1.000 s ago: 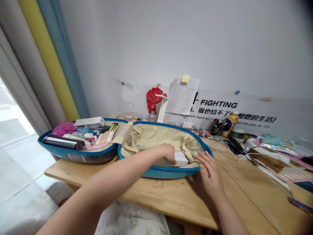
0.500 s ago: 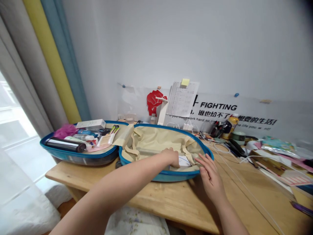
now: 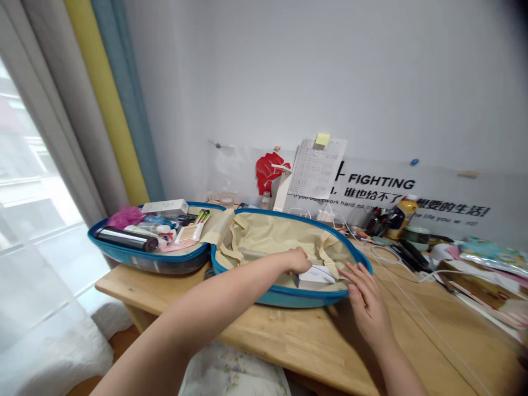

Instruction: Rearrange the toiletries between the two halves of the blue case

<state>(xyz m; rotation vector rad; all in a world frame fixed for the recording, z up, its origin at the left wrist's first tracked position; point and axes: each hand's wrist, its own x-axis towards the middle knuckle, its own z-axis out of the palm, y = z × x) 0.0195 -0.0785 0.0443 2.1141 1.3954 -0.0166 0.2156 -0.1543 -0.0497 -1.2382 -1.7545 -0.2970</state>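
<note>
A blue-rimmed suitcase lies open on the desk, and its beige-lined right half (image 3: 284,220) is in front of me. My left hand (image 3: 297,260) reaches inside it with curled fingers, at the upper left edge of a white box (image 3: 315,279). The fingertips are hidden, so I cannot make out whether they grip the box. Beige straps (image 3: 329,253) hang beside it, one close to the box's right end. Fingers spread, my right hand (image 3: 367,297) rests at the right end of the suitcase rim, holding nothing.
The suitcase's left half (image 3: 152,258) contains a black cylinder (image 3: 126,238), a purple mesh puff (image 3: 125,217), a long white box (image 3: 165,207) and small items. Cables, a yellow bottle (image 3: 406,212) and clutter fill the desk's right side. A poster (image 3: 379,187) hangs on the wall behind.
My left hand has lifted slightly and drawn back from the front of the white box, so more of the box shows. My right hand stays at the rim. The view has turned a little left.
</note>
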